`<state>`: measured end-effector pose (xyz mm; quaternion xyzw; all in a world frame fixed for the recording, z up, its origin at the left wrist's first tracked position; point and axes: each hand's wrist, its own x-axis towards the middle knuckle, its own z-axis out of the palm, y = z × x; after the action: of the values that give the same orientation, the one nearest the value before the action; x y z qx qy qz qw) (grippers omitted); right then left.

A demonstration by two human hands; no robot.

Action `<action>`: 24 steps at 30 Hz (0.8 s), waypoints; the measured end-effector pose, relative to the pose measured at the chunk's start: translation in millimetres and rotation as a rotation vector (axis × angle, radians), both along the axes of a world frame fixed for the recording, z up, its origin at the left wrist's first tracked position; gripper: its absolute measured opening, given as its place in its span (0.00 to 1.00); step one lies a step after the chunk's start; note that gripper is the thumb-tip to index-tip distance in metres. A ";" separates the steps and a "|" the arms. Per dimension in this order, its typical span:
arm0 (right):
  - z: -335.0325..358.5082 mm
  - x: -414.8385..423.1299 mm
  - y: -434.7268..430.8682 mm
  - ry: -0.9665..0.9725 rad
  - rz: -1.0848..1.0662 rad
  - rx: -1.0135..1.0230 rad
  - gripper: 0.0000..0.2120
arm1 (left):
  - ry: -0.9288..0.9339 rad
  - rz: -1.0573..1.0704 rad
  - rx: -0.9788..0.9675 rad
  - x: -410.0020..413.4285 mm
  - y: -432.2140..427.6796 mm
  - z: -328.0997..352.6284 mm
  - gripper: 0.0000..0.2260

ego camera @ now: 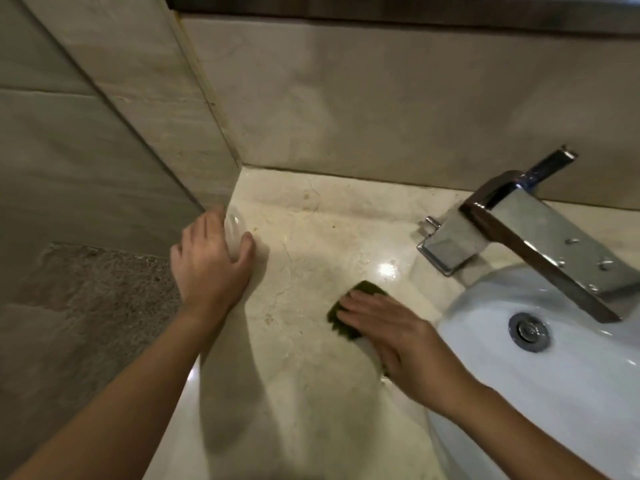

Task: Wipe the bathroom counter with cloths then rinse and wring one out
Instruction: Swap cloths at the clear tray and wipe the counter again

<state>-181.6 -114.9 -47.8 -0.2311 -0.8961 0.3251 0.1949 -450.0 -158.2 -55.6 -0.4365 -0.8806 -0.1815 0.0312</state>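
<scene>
Bare left hand (211,265), thumb and fingers all uncovered, faint knuckle ridges across back. Bare left forearm (138,393), slim at wrist, broadening toward lower frame edge, cut off there. Bare right hand (391,337), fingertips smeared by blur, nails unreadable. Bare right forearm (519,420), similar build, narrow at wrist, cut off at lower right corner. Uncovered along whole visible length of both limbs.
</scene>
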 end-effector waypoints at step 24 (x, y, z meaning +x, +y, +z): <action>7.3 18.5 -19.3 -0.012 0.055 -0.073 0.23 | -0.058 -0.417 0.078 45.1 -7.0 -1.5 0.17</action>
<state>-163.2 -134.2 -40.5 -0.2154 -0.8907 0.3616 0.1719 -404.9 -165.2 -57.1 -0.6024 -0.7640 -0.2307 -0.0154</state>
